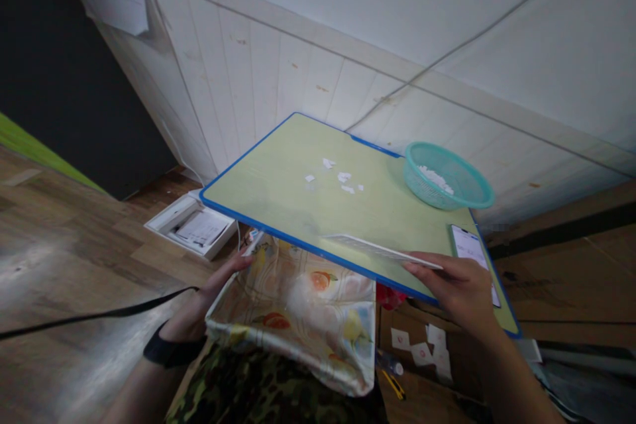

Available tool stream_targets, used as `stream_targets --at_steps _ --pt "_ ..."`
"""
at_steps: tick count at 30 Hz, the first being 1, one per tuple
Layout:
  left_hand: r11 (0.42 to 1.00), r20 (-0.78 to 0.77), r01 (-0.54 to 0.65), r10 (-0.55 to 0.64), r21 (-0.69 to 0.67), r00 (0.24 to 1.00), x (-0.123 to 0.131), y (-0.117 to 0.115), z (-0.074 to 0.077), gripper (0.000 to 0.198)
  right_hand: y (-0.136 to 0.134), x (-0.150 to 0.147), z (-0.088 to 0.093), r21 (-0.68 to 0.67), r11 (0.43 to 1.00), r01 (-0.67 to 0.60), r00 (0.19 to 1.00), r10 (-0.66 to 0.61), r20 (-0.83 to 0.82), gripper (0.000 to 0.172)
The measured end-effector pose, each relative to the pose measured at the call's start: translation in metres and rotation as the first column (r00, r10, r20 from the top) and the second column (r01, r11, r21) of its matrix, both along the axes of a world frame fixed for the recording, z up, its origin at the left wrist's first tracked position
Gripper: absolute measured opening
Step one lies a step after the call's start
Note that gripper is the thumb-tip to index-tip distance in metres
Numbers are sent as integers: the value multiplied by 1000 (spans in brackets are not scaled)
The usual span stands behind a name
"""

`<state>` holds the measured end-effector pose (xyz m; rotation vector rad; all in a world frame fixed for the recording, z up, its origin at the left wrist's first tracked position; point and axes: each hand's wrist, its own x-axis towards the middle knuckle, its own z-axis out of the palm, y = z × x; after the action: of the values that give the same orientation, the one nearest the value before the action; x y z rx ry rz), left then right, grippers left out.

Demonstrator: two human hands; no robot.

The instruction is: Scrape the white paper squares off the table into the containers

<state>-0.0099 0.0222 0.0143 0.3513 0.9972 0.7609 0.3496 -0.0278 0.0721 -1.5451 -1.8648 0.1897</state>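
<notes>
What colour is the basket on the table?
Teal, in the head view: the basket sits at the table's far right corner.

A thin, flat white rectangular card [382, 250], blurred in the frame, lies low across the near edge of a pale green tabletop and is pinched at its right end, its far end pointing left across the surface. Below the table's near edge, a glossy fabric pouch printed with oranges and lemons on a cream check [298, 318] is held open at its upper left corner, its mouth facing up. It sags over the lap, a wisp of white fluff showing inside.
</notes>
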Motion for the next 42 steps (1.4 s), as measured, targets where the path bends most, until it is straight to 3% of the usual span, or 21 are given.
stream_targets --at_steps 3,7,20,23,29,34,42 --pt "1000 -69 -27 28 10 997 0 2 0 49 -2 -3 3 29 1000 5 1000 -6 12 14" --pt "1000 -48 19 -20 -13 999 0 4 -3 53 -3 -3 4 57 998 18 998 -21 51 14" --pt "999 -11 29 -29 32 1000 -2 6 -18 56 -14 -23 8 27 992 -124 992 123 28 17" --pt "999 -62 0 3 40 998 1 7 -14 56 -16 -19 10 34 997 -72 997 70 43 15" --pt "1000 -40 31 -31 -1 999 1 6 -16 56 -27 -9 7 90 982 165 980 -174 98 12" --pt "997 -46 62 -60 46 997 -4 6 -28 59 -33 -7 3 45 983 180 984 -180 7 12" --pt "997 4 43 -43 62 999 -8 5 -34 55 -34 -3 3 27 985 169 986 -169 8 11"
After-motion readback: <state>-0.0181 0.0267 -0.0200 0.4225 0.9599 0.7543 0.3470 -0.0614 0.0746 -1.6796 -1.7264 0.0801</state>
